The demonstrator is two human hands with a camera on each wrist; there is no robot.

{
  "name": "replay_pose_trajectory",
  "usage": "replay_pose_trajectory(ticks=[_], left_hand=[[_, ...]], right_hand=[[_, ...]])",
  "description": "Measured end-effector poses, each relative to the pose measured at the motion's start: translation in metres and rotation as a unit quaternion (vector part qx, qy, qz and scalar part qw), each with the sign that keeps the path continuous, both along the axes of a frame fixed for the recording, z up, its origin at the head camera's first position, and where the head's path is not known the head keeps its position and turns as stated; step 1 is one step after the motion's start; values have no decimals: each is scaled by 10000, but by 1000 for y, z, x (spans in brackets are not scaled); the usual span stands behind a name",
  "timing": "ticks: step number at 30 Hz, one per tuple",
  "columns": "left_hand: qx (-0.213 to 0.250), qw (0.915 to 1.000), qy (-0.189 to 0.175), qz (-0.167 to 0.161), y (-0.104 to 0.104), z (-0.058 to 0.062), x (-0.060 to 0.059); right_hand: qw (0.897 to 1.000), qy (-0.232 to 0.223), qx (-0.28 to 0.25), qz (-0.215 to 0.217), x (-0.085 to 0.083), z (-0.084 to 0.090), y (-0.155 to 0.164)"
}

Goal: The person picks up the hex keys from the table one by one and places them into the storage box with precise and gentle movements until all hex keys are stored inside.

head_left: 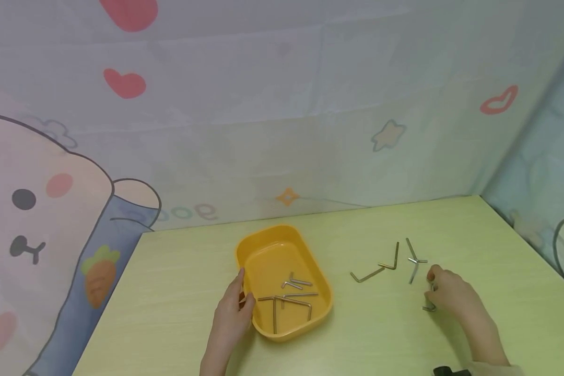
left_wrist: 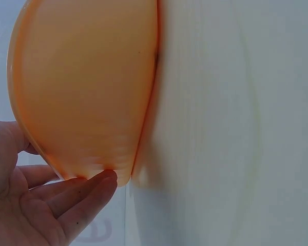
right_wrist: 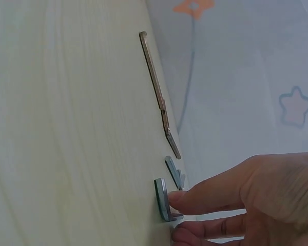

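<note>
On a pale green worktop [head_left: 178, 292], the left hand [head_left: 230, 313] steadies a yellow tray [head_left: 263, 237] holding hex keys. Seen from the left wrist, loosely open fingers [left_wrist: 87, 197] touch its rim. Beside the right wrist, the right hand [right_wrist: 246, 205] pinches a small hex key [right_wrist: 163, 200] off the worktop, right of the tray.

Both hands low over work surface.
L hand [head_left: 232, 308]: fingers straight, relaxed, thumb spread, forearm angled in. R hand [head_left: 451, 295]: fingers curled down in a pinch, wrist raised.
</note>
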State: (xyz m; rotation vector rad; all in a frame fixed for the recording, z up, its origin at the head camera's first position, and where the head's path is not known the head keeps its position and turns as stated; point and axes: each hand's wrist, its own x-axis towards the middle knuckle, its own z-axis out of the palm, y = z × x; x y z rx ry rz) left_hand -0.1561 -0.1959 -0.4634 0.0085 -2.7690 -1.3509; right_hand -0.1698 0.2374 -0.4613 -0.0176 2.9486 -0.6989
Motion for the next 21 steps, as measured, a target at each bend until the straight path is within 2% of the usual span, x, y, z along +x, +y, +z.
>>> replay_pose_trajectory(ticks=[21], left_hand=[[-54,10000,-42,42,-1,-2,-1]], right_hand=[[9988,-99,-297,-367,6,-5,-5]])
